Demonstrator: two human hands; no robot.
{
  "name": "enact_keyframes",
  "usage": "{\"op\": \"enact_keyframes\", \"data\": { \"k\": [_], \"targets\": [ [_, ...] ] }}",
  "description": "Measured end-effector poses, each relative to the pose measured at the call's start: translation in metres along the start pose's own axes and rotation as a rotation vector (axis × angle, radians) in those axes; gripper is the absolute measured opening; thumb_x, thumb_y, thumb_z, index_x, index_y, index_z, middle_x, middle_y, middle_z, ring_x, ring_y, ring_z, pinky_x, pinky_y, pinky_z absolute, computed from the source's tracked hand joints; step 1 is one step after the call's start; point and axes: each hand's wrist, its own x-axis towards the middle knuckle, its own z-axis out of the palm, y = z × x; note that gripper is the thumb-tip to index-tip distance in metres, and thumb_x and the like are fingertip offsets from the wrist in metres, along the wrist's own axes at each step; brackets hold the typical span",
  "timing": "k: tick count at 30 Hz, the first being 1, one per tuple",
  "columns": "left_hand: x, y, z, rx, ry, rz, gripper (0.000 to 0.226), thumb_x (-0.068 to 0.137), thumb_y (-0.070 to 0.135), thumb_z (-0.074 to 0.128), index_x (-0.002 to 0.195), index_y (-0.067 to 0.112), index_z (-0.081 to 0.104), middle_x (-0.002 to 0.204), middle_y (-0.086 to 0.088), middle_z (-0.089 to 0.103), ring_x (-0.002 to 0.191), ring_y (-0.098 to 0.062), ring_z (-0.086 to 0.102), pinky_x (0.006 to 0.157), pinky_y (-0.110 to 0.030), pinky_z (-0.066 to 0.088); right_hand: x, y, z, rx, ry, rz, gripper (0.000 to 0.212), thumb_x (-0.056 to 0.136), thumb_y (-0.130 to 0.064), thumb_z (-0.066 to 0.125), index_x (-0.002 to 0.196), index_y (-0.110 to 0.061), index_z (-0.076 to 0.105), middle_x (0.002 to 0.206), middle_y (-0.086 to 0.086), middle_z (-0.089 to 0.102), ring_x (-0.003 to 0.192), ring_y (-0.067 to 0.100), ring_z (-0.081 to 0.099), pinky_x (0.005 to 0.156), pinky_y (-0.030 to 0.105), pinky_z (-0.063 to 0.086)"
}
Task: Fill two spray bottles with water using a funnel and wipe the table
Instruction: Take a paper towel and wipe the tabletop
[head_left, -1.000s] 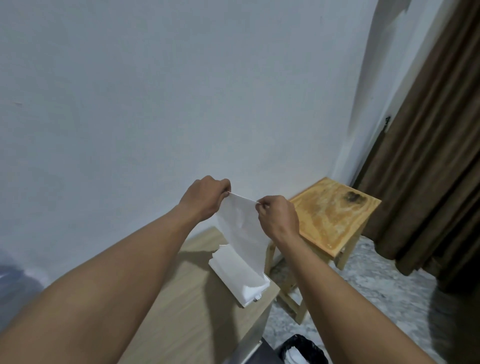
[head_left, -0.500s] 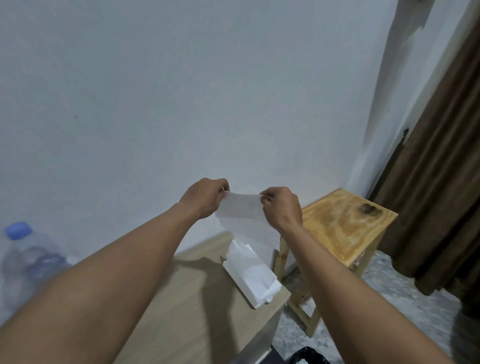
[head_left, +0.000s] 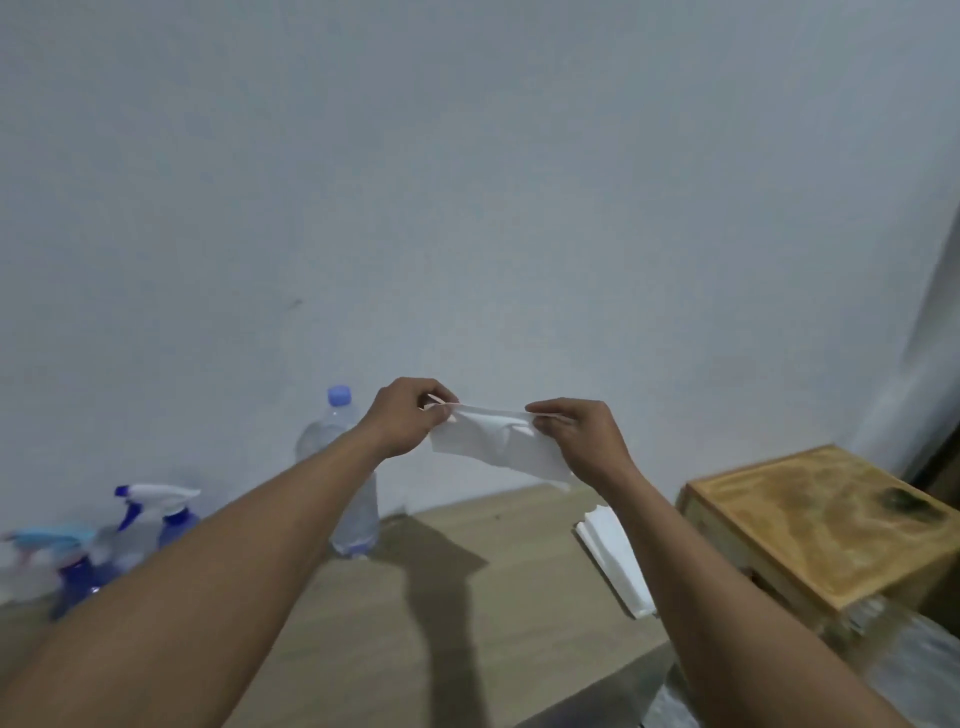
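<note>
Above the surface (head_left: 395, 639), left hand (head_left: 408, 423) and right hand (head_left: 576, 436) each pinch one end of a white tissue (head_left: 498, 441).

I see a plain pale grey wall (head_left: 467, 182) filling most of the view, a light wood-grain desk (head_left: 374, 639) against it, and just right a square yellowish wooden stool (head_left: 810, 525) on mottled grey floor (head_left: 909, 670).

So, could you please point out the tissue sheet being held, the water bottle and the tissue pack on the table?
tissue sheet (head_left: 498, 441): head view, middle of the sheet.
water bottle (head_left: 358, 519): head view, lower part of its clear body.
tissue pack (head_left: 615, 561): head view, its white top face.
</note>
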Motion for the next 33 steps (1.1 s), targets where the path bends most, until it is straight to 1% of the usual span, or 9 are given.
{"op": "enact_keyframes", "data": {
  "k": [2, 5, 8, 12, 14, 18, 23, 27, 33],
  "targets": [
    [-0.031, -0.021, -0.034, -0.042, 0.034, -0.06, 0.015, 0.089, 0.013, 0.064, 0.093, 0.024, 0.075, 0.089, 0.002, 0.073, 0.085, -0.018, 0.068, 0.077, -0.039, 0.057, -0.014, -0.021, 0.031, 0.042, -0.045, -0.02, 0.024, 0.093, -0.009, 0.063, 0.104, -0.023, 0.08, 0.107, -0.011, 0.073, 0.106, 0.005, 0.064, 0.09, 0.02, 0.044],
    [-0.085, -0.055, -0.081, -0.067, 0.089, -0.142, 0.017, 0.09, 0.013, 0.063, 0.092, 0.025, 0.075, 0.092, 0.002, 0.072, 0.085, -0.017, 0.067, 0.072, -0.033, 0.06, -0.038, -0.049, 0.084, 0.084, -0.124, -0.03, 0.024, 0.092, -0.007, 0.064, 0.102, -0.021, 0.08, 0.106, -0.009, 0.074, 0.102, 0.005, 0.065, 0.088, 0.02, 0.046],
    [-0.139, -0.09, -0.122, -0.083, 0.136, -0.198, 0.021, 0.091, 0.012, 0.063, 0.084, 0.03, 0.073, 0.086, 0.001, 0.07, 0.082, -0.019, 0.064, 0.07, -0.034, 0.059, -0.063, -0.074, 0.142, 0.106, -0.19, -0.046, 0.021, 0.091, -0.006, 0.065, 0.098, -0.018, 0.081, 0.101, -0.004, 0.076, 0.093, 0.005, 0.067, 0.078, 0.017, 0.046],
    [-0.21, -0.141, -0.168, -0.025, 0.199, -0.293, 0.017, 0.088, 0.016, 0.064, 0.084, 0.029, 0.074, 0.08, 0.001, 0.071, 0.081, -0.024, 0.066, 0.073, -0.039, 0.059, -0.101, -0.097, 0.223, 0.121, -0.288, -0.024, 0.021, 0.09, -0.006, 0.066, 0.098, -0.017, 0.081, 0.095, -0.002, 0.077, 0.089, 0.01, 0.068, 0.078, 0.022, 0.049],
    [-0.242, -0.167, -0.186, -0.015, 0.216, -0.35, 0.015, 0.087, 0.017, 0.065, 0.084, 0.027, 0.075, 0.075, -0.002, 0.069, 0.076, -0.026, 0.066, 0.072, -0.042, 0.058, -0.119, -0.104, 0.261, 0.142, -0.34, -0.004, 0.021, 0.09, -0.005, 0.066, 0.097, -0.017, 0.081, 0.093, -0.002, 0.077, 0.086, 0.01, 0.068, 0.074, 0.016, 0.048],
    [-0.291, -0.216, -0.213, 0.038, 0.238, -0.447, 0.013, 0.087, 0.015, 0.067, 0.091, 0.022, 0.077, 0.09, -0.001, 0.074, 0.09, -0.027, 0.069, 0.084, -0.04, 0.054, -0.149, -0.112, 0.328, 0.1, -0.435, 0.029, 0.019, 0.091, -0.005, 0.065, 0.097, -0.015, 0.081, 0.089, -0.006, 0.074, 0.078, 0.001, 0.063, 0.064, 0.006, 0.042],
    [-0.322, -0.268, -0.235, 0.073, 0.238, -0.564, 0.014, 0.085, 0.018, 0.068, 0.083, 0.03, 0.075, 0.096, 0.0, 0.074, 0.095, -0.023, 0.068, 0.088, -0.038, 0.053, -0.167, -0.115, 0.398, 0.055, -0.512, 0.131, 0.018, 0.09, -0.007, 0.065, 0.096, -0.017, 0.08, 0.093, -0.002, 0.074, 0.087, 0.015, 0.066, 0.073, 0.023, 0.045],
    [-0.33, -0.302, -0.245, 0.099, 0.248, -0.649, 0.013, 0.085, 0.015, 0.068, 0.093, 0.02, 0.077, 0.1, -0.003, 0.074, 0.096, -0.022, 0.067, 0.086, -0.033, 0.052, -0.17, -0.116, 0.439, 0.028, -0.57, 0.168, 0.02, 0.092, -0.007, 0.064, 0.099, -0.017, 0.079, 0.095, -0.004, 0.071, 0.092, 0.015, 0.063, 0.079, 0.024, 0.046],
    [-0.331, -0.352, -0.254, 0.194, 0.22, -0.748, 0.012, 0.086, 0.022, 0.069, 0.095, 0.028, 0.074, 0.108, -0.001, 0.07, 0.098, -0.018, 0.064, 0.091, -0.032, 0.051, -0.161, -0.106, 0.496, -0.043, -0.616, 0.129, 0.023, 0.093, -0.005, 0.059, 0.1, -0.015, 0.078, 0.101, -0.004, 0.072, 0.094, 0.01, 0.06, 0.084, 0.021, 0.042]
  ]
}}
